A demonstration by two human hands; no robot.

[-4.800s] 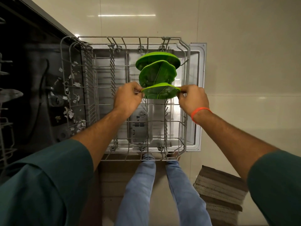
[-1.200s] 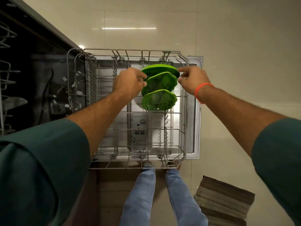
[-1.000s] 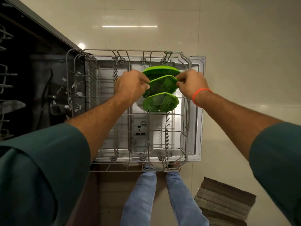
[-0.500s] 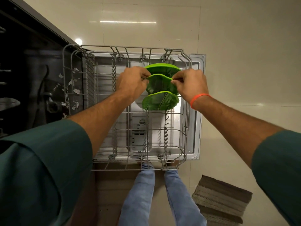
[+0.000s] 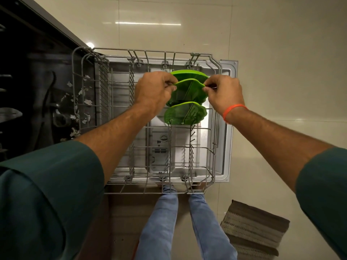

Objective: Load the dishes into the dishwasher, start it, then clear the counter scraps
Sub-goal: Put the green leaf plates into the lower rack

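A wire rack [image 5: 216,117] stands pulled out over the open dishwasher door [image 5: 228,128], seen from straight above. Three green plates stand on edge in a row along the right side of the rack, toward its far end. The far plate [image 5: 189,73] and the near plate [image 5: 185,114] sit between the prongs with no hand on them. The middle plate [image 5: 187,91] is held at both sides: the left hand [image 5: 153,91] pinches its left rim between thumb and fingertips, and the right hand [image 5: 224,92] pinches its right rim the same way. Whether the bottom edge of this plate sits fully between the prongs cannot be made out, since the near plate covers it.

An orange band [image 5: 232,110] circles the right wrist. Both arms come from dark green sleeves [image 5: 47,194] at the near edge of the view. The rest of the rack, left and near, holds no dishes, and the detergent compartment [image 5: 161,154] of the door shows through the wires. To the left lies the dark inside of the dishwasher [image 5: 37,91], with pale flecks [image 5: 82,98] scattered by the rack's left wall. Below the near edge of the rack are the person's legs in blue jeans [image 5: 165,222], and a striped mat [image 5: 253,231] lies on the pale tiled floor [image 5: 281,72] to the right.
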